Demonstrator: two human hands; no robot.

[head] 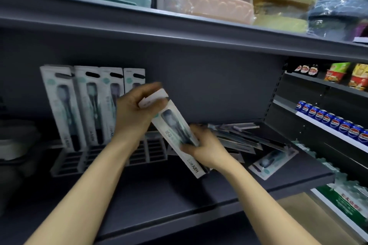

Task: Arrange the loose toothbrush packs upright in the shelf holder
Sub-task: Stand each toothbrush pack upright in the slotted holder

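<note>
Partly done — four toothbrush packs (93, 105) standing upright in the left slots of the shelf holder (111, 157), right-hand slots unfilled, a loose pile (245, 137) lying flat on the shelf (179, 201) and waiting. One pack (177, 137) tilted between both hands, above the holder — top end pinched by the left hand (135, 109), lower half gripped by the curled fingers of the right hand (207, 149)

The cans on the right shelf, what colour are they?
Blue cans, with red and white on top; seen in the head view.
</note>
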